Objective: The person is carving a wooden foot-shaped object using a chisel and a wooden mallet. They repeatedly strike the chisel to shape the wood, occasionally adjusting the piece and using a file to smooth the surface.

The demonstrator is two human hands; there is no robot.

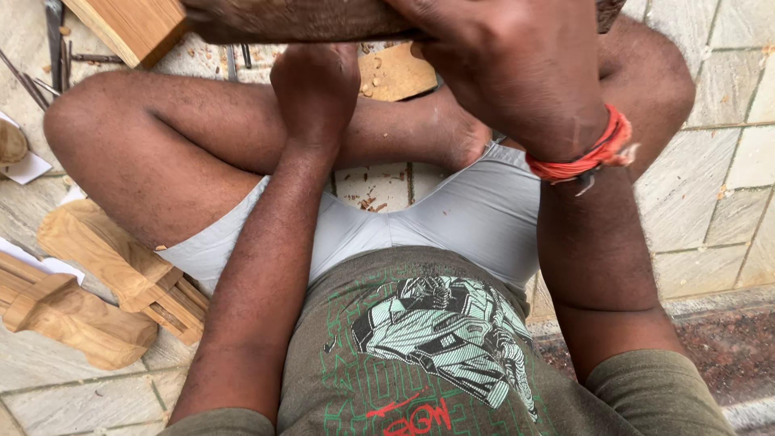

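I sit cross-legged on a stone tile floor. My right hand [517, 64], with a red thread band at the wrist, is closed over the top of a dark brown wooden piece [299, 18] that runs along the upper edge of the view. My left hand [315, 89] is curled up under the same piece, its fingers hidden behind the wood. The ends of the piece are cut off by the frame. A flat pale wood offcut [400, 73] lies on the floor just beyond my shin.
Carved pale wooden parts [97, 282] lie on the floor at my left. A rectangular wooden block [133, 24] sits top left, with thin metal tools [48, 56] and wood chips beside it. A raised stone ledge [726, 339] runs at lower right.
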